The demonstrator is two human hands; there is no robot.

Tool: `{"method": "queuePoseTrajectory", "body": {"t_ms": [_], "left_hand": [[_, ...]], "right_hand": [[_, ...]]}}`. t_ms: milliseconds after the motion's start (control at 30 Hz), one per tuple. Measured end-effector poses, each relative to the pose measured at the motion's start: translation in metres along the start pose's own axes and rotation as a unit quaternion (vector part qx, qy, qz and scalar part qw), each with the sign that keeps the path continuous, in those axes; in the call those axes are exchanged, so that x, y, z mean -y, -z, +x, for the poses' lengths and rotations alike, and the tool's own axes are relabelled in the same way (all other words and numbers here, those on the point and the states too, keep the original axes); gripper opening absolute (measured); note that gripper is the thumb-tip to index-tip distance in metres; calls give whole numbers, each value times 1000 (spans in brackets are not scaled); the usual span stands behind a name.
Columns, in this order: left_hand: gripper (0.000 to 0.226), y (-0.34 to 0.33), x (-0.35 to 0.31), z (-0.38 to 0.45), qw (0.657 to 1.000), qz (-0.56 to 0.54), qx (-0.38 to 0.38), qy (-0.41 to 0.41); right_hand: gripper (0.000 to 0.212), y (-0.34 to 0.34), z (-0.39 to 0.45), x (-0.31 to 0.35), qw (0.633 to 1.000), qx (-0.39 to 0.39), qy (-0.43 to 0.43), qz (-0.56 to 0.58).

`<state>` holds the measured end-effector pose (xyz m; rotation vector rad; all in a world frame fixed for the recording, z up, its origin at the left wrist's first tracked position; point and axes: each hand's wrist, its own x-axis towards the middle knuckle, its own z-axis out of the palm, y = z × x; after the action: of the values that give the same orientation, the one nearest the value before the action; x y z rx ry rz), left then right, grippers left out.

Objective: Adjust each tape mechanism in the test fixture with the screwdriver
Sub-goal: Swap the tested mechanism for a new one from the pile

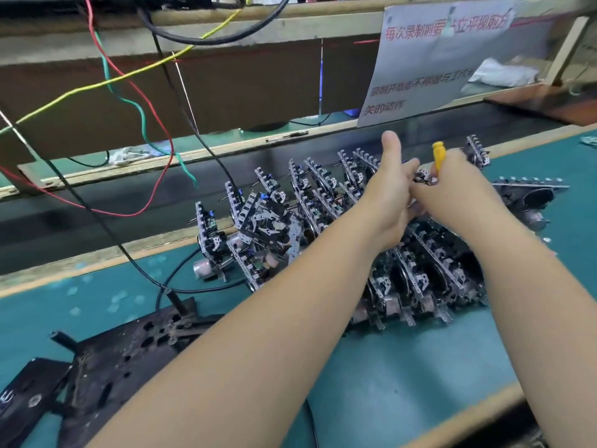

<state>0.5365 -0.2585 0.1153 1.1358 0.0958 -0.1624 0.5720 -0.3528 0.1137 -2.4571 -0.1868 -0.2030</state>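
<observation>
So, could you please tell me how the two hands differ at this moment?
The right hand grips the yellow-handled screwdriver; the left hand holds no tool. The left hand's thumb sticks up, while the right hand's fingers curl around the handle. Both reach over the rows of tape mechanisms and meet at one unit.

The paper sign (429, 56) carries red Chinese characters, blurred, including "每次录制前要".

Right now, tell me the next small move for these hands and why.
Probably lift the mechanism off the pile and carry it to the fixture. Both hands are on it at the far end of the pile: the left hand has it in its grip, the right hand holds the screwdriver, and the fixture looks empty.
</observation>
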Motion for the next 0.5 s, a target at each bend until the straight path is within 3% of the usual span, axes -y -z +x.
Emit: {"method": "queuePoseTrajectory", "body": {"t_ms": [100, 233, 367, 500], "left_hand": [[82, 0, -2, -22, 1000, -2, 14, -27], [62, 14, -4, -86, 996, -3, -31, -85], [34, 48, 8, -175, 975, -11, -144, -168], [31, 95, 18, -261, 918, 9, -306, -253]], "right_hand": [[16, -3, -32, 24, 999, 3, 28, 33], [7, -4, -88, 59, 990, -2, 87, 110], [13, -28, -162, 102, 964, 33, 171, 200], [7, -73, -234, 156, 914, 171, 231, 287]]}}
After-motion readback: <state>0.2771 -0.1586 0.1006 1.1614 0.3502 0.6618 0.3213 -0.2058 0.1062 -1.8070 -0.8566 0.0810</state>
